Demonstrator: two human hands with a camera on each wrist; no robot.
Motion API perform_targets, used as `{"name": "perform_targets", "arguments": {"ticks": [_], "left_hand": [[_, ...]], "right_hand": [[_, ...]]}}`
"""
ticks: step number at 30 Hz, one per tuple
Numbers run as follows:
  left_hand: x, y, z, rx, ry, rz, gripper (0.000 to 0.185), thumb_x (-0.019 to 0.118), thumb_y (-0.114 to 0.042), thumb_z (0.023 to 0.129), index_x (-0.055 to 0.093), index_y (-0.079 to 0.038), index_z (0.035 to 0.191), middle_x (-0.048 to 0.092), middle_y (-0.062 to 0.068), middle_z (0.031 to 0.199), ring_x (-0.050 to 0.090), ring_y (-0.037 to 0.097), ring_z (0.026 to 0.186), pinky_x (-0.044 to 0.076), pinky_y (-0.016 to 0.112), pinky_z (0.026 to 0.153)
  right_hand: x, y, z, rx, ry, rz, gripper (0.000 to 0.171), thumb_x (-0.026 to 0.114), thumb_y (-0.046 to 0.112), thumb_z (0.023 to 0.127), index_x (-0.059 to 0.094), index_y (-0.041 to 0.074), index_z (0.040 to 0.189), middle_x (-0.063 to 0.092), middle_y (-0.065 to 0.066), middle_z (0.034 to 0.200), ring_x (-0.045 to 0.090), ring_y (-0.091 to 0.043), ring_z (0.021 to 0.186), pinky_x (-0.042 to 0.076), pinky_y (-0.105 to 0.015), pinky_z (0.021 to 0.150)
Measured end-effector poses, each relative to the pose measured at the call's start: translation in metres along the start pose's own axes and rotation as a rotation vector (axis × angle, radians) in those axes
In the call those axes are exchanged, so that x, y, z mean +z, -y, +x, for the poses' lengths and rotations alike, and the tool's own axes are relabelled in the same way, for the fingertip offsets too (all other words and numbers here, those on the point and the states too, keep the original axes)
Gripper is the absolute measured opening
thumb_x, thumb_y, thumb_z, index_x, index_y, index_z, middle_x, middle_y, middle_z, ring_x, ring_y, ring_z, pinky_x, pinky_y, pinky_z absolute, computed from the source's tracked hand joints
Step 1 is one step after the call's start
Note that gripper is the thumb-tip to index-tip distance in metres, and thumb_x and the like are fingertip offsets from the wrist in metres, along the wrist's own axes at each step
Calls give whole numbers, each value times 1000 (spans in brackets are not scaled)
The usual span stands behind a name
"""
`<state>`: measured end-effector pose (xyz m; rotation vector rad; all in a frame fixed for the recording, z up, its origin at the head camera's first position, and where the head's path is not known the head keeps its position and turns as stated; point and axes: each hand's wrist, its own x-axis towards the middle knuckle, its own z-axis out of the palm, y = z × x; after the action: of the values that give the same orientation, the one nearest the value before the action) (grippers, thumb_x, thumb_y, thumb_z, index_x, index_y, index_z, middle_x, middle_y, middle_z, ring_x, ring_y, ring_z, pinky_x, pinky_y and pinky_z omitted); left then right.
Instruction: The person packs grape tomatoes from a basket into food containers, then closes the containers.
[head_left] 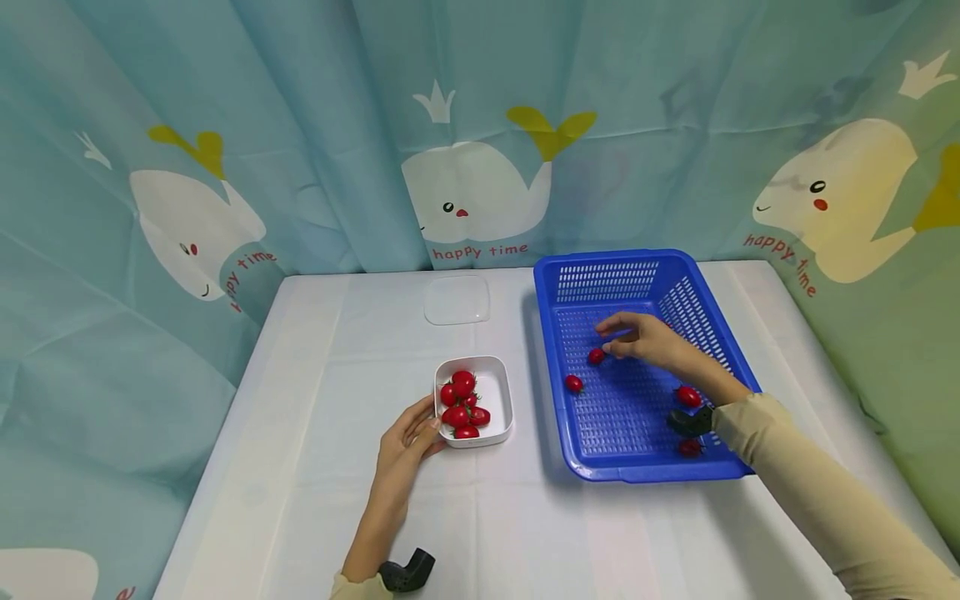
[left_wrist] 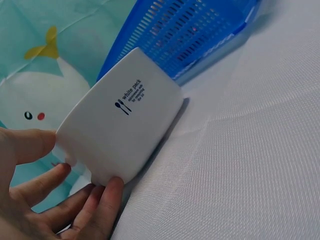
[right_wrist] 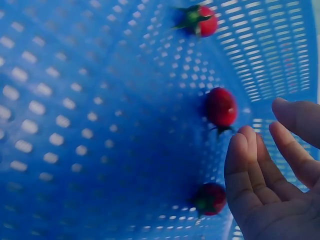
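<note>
Your left hand point(head_left: 401, 446) rests on the white table point(head_left: 300, 500) nearest you, fingers curled lightly against the near-left corner of the white dish point(head_left: 498, 396), thumb on its wall, steadying it. The left wrist view shows the fingertips point(left_wrist: 102, 200) under the dish's base edge. The dish holds a cluster of red cherry tomatoes point(head_left: 461, 406).

To the right of the dish stands the blue perforated basket point(head_left: 637, 475). Your right hand point(head_left: 645, 337) is inside it, relaxed, fingers loosely spread and gripping nothing, fingertips just beside one loose tomato point(head_left: 596, 356) on the basket floor. Other tomatoes lie apart in the basket: one point(head_left: 573, 383) toward the left wall, two point(head_left: 687, 397) near your wrist.

Farther back, a clear lid point(head_left: 457, 298) lies flat on the table. Behind it hangs the whale-print curtain point(head_left: 480, 125).
</note>
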<state>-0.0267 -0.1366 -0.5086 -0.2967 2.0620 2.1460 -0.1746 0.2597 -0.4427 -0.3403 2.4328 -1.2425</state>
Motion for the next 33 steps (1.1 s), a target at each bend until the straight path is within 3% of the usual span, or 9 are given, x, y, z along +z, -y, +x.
{"name": "perform_targets", "arguments": {"ticks": [8, 22, 33], "left_hand": [[0, 0, 1, -6, 3, -11, 47, 62, -14, 105, 53, -11, 151, 55, 12, 155, 57, 29, 137, 62, 23, 93], [0, -2, 0, 5, -2, -4, 49, 63, -15, 104, 52, -9, 151, 54, 15, 155, 59, 27, 135, 62, 25, 93], [0, -2, -1, -1, 5, -19, 49, 64, -16, 104, 53, -10, 151, 55, 13, 155, 57, 29, 137, 61, 24, 94]], "right_hand": [[3, -9, 1, -14, 29, -66, 37, 65, 0, 97, 61, -8, 133, 65, -32, 130, 70, -39, 110, 62, -46, 93], [9, -12, 5, -67, 74, -171, 31, 71, -3, 92, 66, -7, 123, 70, -21, 109, 69, -25, 93, 57, -24, 78], [14, -10, 4, -81, 128, -244, 27, 75, 3, 91, 70, -2, 117, 73, -17, 111, 69, -24, 96, 61, -39, 84]]}}
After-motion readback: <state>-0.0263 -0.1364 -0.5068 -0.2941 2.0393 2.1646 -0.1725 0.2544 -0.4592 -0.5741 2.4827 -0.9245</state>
